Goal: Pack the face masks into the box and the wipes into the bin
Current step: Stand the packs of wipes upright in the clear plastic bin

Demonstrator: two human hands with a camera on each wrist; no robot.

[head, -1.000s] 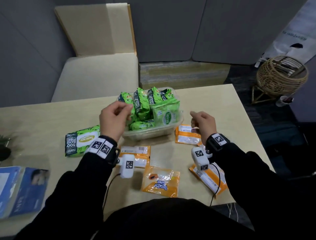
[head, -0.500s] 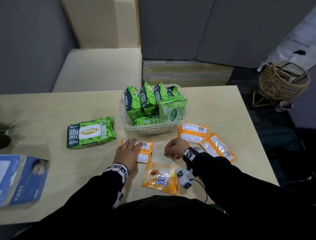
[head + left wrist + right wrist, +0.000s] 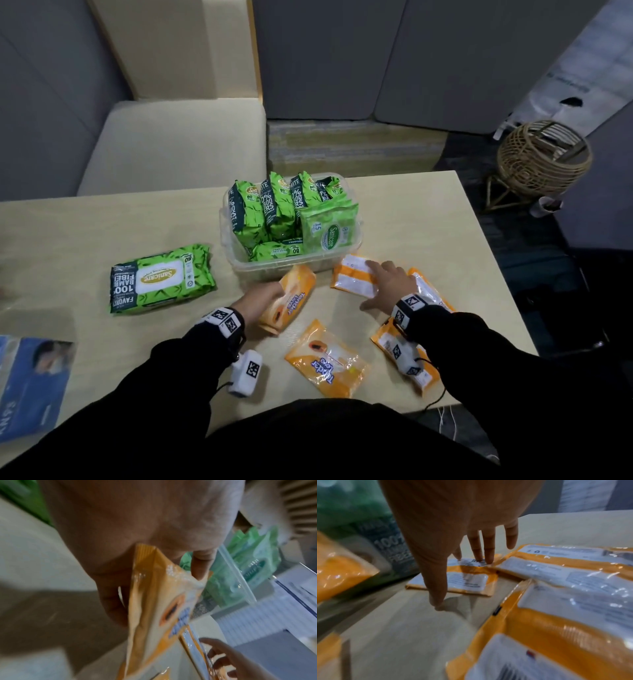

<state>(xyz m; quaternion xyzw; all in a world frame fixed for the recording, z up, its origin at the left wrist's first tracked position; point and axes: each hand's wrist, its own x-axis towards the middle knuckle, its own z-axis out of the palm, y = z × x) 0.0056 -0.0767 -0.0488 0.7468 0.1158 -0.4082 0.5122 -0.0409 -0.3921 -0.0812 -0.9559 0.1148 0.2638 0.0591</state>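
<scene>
An orange plastic wipes packet (image 3: 289,301) is lifting off the pale wooden counter (image 3: 85,222), pinched in the left hand (image 3: 262,301), beside the clear plastic bin (image 3: 356,236). The right hand (image 3: 388,286), fingers straight, is pressing a second orange packet (image 3: 352,282) flat.

The clear plastic bin (image 3: 346,255) holds wipes packs (image 3: 274,212) in bright green with dark green bands and white lettering, plus a paler green pack (image 3: 329,226) bearing a white oval. Left of the bin lies a green leaf-patterned pack (image 3: 161,277) with a white label and yellow logo; in front of it orange packs (image 3: 327,359) carry blue lettering or white panels (image 3: 467,580). Far left of the bin, the box (image 3: 30,387) is blue, and the table (image 3: 85,219) pale beige.
</scene>
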